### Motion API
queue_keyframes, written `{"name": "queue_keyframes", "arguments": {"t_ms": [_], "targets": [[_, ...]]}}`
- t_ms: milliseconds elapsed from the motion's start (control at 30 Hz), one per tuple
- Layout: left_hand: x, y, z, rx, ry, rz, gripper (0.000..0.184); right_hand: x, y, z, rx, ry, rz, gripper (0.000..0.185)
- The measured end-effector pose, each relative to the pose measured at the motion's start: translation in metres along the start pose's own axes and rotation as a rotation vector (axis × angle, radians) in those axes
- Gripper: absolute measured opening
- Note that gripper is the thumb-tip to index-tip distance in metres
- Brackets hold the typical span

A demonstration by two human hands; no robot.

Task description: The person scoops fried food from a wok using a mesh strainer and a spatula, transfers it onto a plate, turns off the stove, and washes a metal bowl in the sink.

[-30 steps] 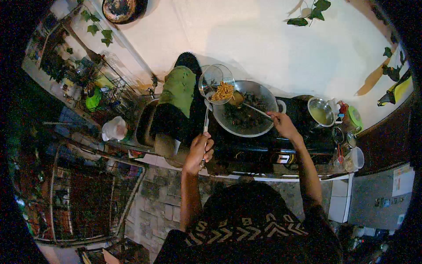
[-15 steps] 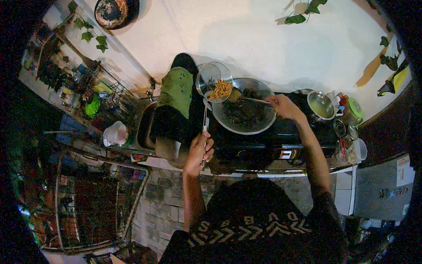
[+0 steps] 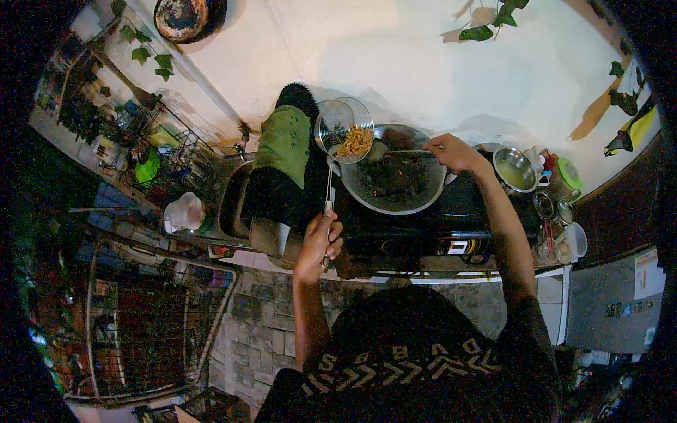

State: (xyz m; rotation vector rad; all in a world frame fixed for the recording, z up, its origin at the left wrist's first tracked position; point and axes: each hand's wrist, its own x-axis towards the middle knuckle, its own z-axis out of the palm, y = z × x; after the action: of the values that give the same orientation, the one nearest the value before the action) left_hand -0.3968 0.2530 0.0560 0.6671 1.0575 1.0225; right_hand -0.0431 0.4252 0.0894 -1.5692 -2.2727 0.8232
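My left hand (image 3: 319, 248) is closed around the handle of a wire strainer (image 3: 330, 127). Golden-brown fried pieces (image 3: 355, 142) lie gathered in the right part of its mesh basket. The strainer hangs over the upper left rim of a wide metal wok (image 3: 395, 206), whose inside looks dark, with small bits in it. My right hand (image 3: 455, 154) grips the handle end of a metal ladle (image 3: 405, 151) above the wok's right side. The ladle's rounded head is over the wok's upper left part, close beside the strainer; its contents are hard to make out.
The wok sits on a black stove (image 3: 416, 243). Left of it are a green cloth (image 3: 283, 146) over something dark, and a sink (image 3: 233, 201). A metal bowl (image 3: 515, 169) with pale liquid, a green-lidded container (image 3: 570, 176) and a clear tub (image 3: 572, 243) stand to the right.
My right hand has risen slightly and shifted a little left, and the ladle's head has tilted. My left hand and the strainer have hardly moved.
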Motion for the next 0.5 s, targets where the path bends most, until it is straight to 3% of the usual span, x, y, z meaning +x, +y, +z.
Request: {"name": "queue_keyframes", "arguments": {"t_ms": [100,133,233,333,467,500], "targets": [[-0.001,0.002,0.002,0.016,0.019,0.002,0.021,0.024,0.049,0.014,0.013,0.071,-0.106,0.031],[-0.001,0.003,0.002,0.016,0.022,0.001,0.021,0.017,0.030,0.007,0.013,0.070,-0.107,0.031],[-0.005,0.005,0.006,0.018,0.033,0.000,0.021,-0.008,-0.015,-0.010,-0.046,-0.049,0.030,0.032],[-0.007,0.006,0.009,0.010,0.056,-0.006,0.021,-0.023,-0.017,-0.003,0.126,-0.046,0.135,0.032],[-0.007,0.004,0.006,0.022,0.044,0.018,0.021,-0.026,0.039,0.039,0.108,0.068,-0.114,0.034],[-0.004,0.001,0.003,0.015,0.022,0.015,0.021,-0.021,0.064,0.062,0.124,0.226,-0.188,0.034]]}}
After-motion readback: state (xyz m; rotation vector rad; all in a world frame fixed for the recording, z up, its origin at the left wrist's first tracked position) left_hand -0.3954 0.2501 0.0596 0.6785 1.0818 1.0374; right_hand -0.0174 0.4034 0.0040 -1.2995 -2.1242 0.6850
